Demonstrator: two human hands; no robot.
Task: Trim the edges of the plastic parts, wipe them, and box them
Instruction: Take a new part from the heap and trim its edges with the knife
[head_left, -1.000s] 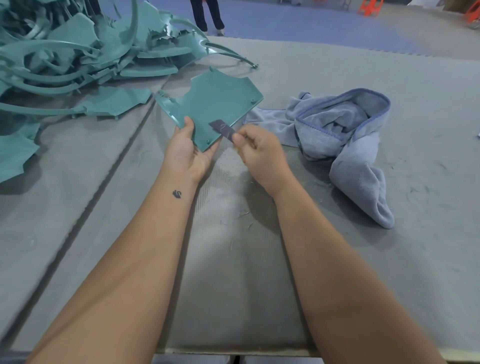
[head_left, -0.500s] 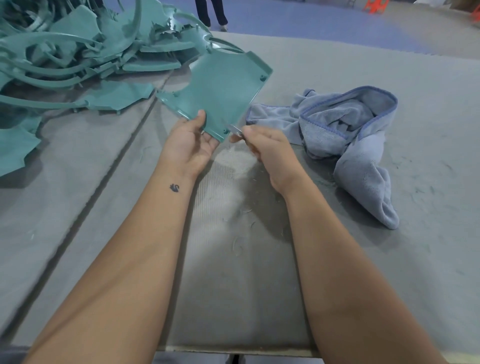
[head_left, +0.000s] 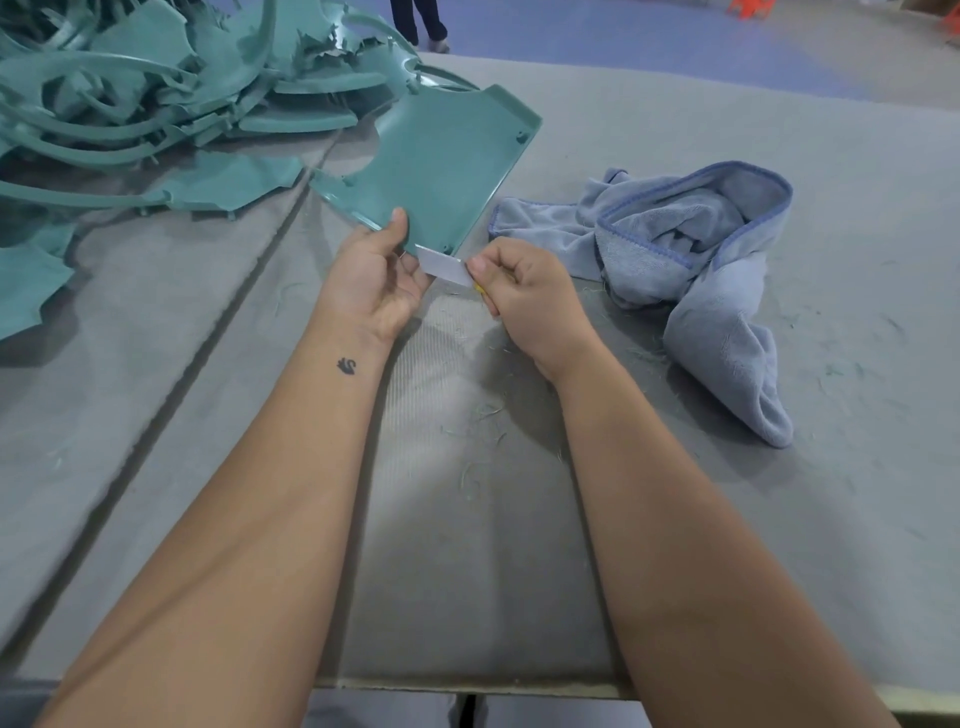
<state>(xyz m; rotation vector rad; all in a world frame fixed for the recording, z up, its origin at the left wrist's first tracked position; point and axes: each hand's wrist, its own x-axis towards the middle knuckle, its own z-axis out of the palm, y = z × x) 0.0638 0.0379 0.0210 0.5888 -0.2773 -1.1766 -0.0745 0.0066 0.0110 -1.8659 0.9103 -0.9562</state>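
A flat teal plastic part (head_left: 436, 166) with a curved cut-out is held tilted up over the grey table (head_left: 467, 545). My left hand (head_left: 376, 275) grips its near edge, thumb on top. My right hand (head_left: 522, 288) pinches a small flat blade (head_left: 444, 265), which lies against the part's near corner between my two hands. A bit of yellow shows under my right fingers.
A big heap of teal plastic parts and curved strips (head_left: 156, 93) fills the table's far left. A crumpled blue-grey cloth (head_left: 696, 260) lies to the right. Thin teal shavings (head_left: 478, 441) litter the felt. A person's legs (head_left: 418, 23) stand beyond the table.
The part has been raised from lying flat to tilted up. The blade has moved from the part's face to its near corner edge.
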